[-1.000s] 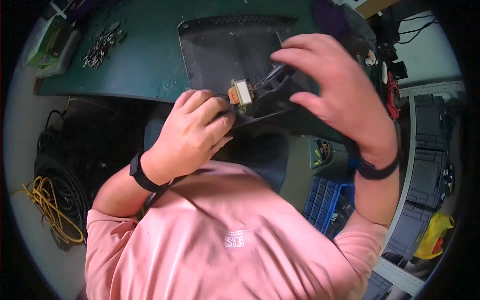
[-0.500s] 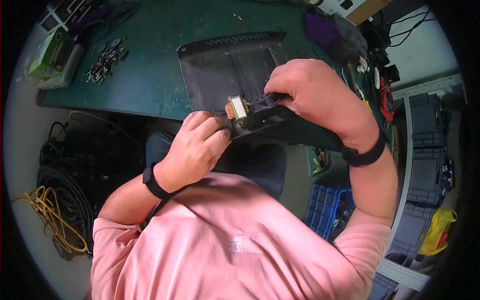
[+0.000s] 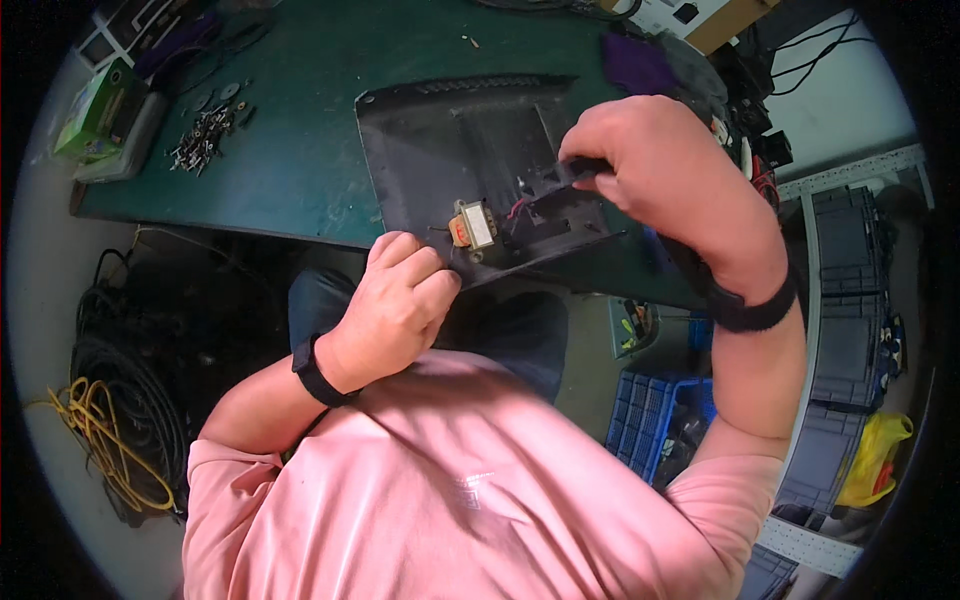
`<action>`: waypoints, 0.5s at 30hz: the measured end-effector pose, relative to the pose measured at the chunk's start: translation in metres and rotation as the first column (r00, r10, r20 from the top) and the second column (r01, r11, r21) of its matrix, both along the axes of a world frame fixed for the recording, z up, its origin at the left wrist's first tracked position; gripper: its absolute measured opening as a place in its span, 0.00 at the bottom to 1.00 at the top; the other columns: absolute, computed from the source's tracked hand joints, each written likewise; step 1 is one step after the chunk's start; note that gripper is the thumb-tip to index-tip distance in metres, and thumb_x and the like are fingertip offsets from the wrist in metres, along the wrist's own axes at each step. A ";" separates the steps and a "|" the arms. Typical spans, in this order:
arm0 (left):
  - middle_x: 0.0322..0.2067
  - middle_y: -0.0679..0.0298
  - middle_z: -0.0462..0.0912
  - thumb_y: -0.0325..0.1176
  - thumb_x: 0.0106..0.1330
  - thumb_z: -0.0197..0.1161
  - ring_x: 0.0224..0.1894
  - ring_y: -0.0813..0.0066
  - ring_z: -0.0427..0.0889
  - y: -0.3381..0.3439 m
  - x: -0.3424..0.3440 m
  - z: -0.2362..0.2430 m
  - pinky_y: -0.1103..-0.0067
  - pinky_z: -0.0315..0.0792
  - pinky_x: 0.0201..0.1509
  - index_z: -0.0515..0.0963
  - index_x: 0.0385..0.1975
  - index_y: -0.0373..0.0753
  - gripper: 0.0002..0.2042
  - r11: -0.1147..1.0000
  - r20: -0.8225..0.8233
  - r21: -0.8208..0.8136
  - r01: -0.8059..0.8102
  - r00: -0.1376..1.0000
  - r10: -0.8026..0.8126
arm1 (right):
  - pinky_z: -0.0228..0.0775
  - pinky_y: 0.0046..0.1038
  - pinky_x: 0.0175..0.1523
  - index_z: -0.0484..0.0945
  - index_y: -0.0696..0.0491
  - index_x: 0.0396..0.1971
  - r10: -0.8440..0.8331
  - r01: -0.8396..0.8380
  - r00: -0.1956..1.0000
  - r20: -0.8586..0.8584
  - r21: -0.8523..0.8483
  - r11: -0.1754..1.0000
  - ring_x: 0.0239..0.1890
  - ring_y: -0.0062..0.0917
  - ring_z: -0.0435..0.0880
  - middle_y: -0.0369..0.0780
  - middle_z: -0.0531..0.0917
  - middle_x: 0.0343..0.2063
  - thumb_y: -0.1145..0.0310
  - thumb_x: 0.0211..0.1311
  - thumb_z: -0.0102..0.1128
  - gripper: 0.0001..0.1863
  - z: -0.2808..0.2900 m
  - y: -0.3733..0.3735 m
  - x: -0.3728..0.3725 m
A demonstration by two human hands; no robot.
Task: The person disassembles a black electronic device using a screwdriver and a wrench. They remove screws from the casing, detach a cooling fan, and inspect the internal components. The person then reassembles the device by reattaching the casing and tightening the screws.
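Where the left hand (image 3: pixel 392 308) is curled: the near edge of the black panel (image 3: pixel 420 150), overhanging the green table (image 3: pixel 290 140), seems pinched.
Right hand (image 3: pixel 645 165): a dark piece (image 3: pixel 556 184) is grasped by thumb and fingers above the panel.
Dark piece: shifting it seems the step; next, care around the red wire (image 3: pixel 517 208) is called for.
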State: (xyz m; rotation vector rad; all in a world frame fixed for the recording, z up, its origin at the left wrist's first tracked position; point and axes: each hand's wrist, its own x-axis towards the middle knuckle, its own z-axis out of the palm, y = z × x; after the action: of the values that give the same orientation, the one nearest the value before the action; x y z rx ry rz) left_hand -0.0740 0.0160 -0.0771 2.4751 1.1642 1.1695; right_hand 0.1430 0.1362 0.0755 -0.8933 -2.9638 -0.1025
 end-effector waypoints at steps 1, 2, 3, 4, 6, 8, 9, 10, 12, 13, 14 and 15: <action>0.26 0.60 0.72 0.22 0.47 0.68 0.31 0.60 0.71 0.000 0.000 -0.001 0.68 0.67 0.42 0.75 0.27 0.36 0.09 1.000 0.003 0.004 -0.001 1.000 0.001 | 0.73 0.41 0.39 0.82 0.52 0.25 -0.010 0.010 0.998 -0.060 0.001 1.000 0.35 0.44 0.81 0.46 0.81 0.26 0.69 0.45 0.65 0.06 -0.004 0.005 0.005; 0.26 0.60 0.72 0.22 0.47 0.68 0.31 0.60 0.71 0.000 -0.001 0.000 0.68 0.67 0.42 0.75 0.27 0.36 0.09 1.000 -0.001 0.012 -0.008 1.000 0.008 | 0.73 0.42 0.39 0.82 0.52 0.24 -0.018 0.019 0.993 -0.120 0.002 1.000 0.35 0.44 0.81 0.46 0.81 0.26 0.68 0.45 0.65 0.06 -0.005 0.009 0.009; 0.26 0.61 0.72 0.23 0.47 0.68 0.31 0.60 0.71 0.000 0.000 0.001 0.68 0.67 0.42 0.75 0.26 0.36 0.09 1.000 -0.003 0.021 -0.008 1.000 0.008 | 0.73 0.42 0.40 0.82 0.52 0.27 -0.128 0.127 0.988 -0.091 -0.012 0.992 0.36 0.46 0.80 0.47 0.81 0.27 0.66 0.47 0.64 0.08 -0.002 0.010 0.011; 0.26 0.61 0.72 0.23 0.47 0.68 0.31 0.60 0.71 0.000 0.000 0.002 0.68 0.67 0.42 0.75 0.26 0.36 0.09 1.000 -0.005 0.030 -0.009 1.000 0.009 | 0.73 0.42 0.40 0.82 0.52 0.28 -0.200 0.199 0.973 -0.116 -0.015 0.980 0.36 0.46 0.80 0.47 0.82 0.28 0.65 0.48 0.64 0.08 -0.003 0.015 0.016; 0.26 0.61 0.72 0.23 0.47 0.69 0.31 0.60 0.71 -0.001 0.001 0.001 0.68 0.67 0.42 0.75 0.26 0.37 0.09 0.999 -0.015 0.046 -0.018 1.000 0.019 | 0.73 0.42 0.41 0.82 0.52 0.30 -0.337 0.339 0.926 -0.169 -0.020 0.941 0.37 0.47 0.80 0.47 0.82 0.29 0.63 0.49 0.63 0.10 -0.013 0.028 0.036; 0.26 0.61 0.72 0.24 0.47 0.69 0.32 0.60 0.71 0.000 0.001 0.002 0.67 0.67 0.42 0.75 0.26 0.37 0.09 0.998 -0.024 0.057 -0.033 0.999 0.034 | 0.73 0.42 0.43 0.83 0.52 0.33 -0.492 0.497 0.855 -0.162 -0.013 0.868 0.38 0.47 0.81 0.48 0.83 0.31 0.63 0.50 0.64 0.12 -0.014 0.036 0.051; 0.26 0.61 0.72 0.24 0.47 0.69 0.32 0.61 0.71 -0.001 0.002 0.002 0.67 0.67 0.43 0.75 0.26 0.37 0.09 0.997 -0.024 0.065 -0.039 0.999 0.041 | 0.73 0.42 0.44 0.83 0.52 0.35 -0.565 0.572 0.810 -0.158 -0.003 0.820 0.39 0.47 0.81 0.48 0.83 0.32 0.62 0.51 0.65 0.13 -0.014 0.039 0.060; 0.27 0.62 0.73 0.24 0.47 0.69 0.32 0.61 0.71 -0.002 0.001 0.002 0.66 0.67 0.43 0.75 0.26 0.37 0.09 0.997 -0.028 0.072 -0.043 0.999 0.045 | 0.73 0.41 0.44 0.83 0.53 0.37 -0.592 0.602 0.787 -0.175 0.006 0.799 0.40 0.46 0.81 0.48 0.83 0.33 0.62 0.51 0.65 0.14 -0.016 0.044 0.071; 0.31 0.61 0.74 0.25 0.46 0.70 0.35 0.60 0.73 -0.002 0.002 0.000 0.64 0.68 0.47 0.75 0.31 0.37 0.13 0.993 -0.042 0.103 -0.063 0.997 0.068 | 0.74 0.40 0.46 0.83 0.53 0.40 -0.638 0.656 0.740 -0.213 0.018 0.755 0.42 0.46 0.82 0.49 0.84 0.35 0.62 0.52 0.66 0.16 -0.021 0.052 0.087; 0.32 0.60 0.74 0.25 0.45 0.71 0.36 0.59 0.73 -0.004 0.004 0.001 0.63 0.68 0.48 0.75 0.32 0.37 0.14 0.989 -0.036 0.119 -0.083 0.996 0.088 | 0.74 0.40 0.49 0.82 0.54 0.44 -0.671 0.693 0.711 -0.210 0.045 0.719 0.43 0.45 0.83 0.49 0.84 0.38 0.62 0.52 0.67 0.19 -0.023 0.051 0.088; 0.33 0.60 0.74 0.25 0.45 0.71 0.37 0.58 0.74 -0.005 0.005 0.002 0.63 0.68 0.50 0.75 0.34 0.37 0.15 0.985 -0.030 0.135 -0.103 0.994 0.108 | 0.74 0.40 0.49 0.82 0.54 0.45 -0.699 0.716 0.692 -0.178 0.049 0.696 0.44 0.44 0.83 0.49 0.84 0.39 0.61 0.53 0.67 0.20 -0.024 0.054 0.092; 0.36 0.58 0.74 0.25 0.45 0.72 0.40 0.56 0.74 -0.007 0.003 -0.001 0.61 0.68 0.52 0.75 0.39 0.36 0.20 0.986 -0.054 0.138 -0.096 0.993 0.105 | 0.74 0.40 0.50 0.82 0.54 0.45 -0.726 0.738 0.671 -0.147 0.049 0.673 0.44 0.44 0.82 0.49 0.84 0.39 0.61 0.53 0.67 0.20 -0.028 0.060 0.095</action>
State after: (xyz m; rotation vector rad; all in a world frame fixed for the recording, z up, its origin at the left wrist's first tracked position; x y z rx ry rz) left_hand -0.0705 0.0086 -0.0777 2.5958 1.2802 1.2458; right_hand 0.2377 0.1960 0.0476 -1.9406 -2.2605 -0.2164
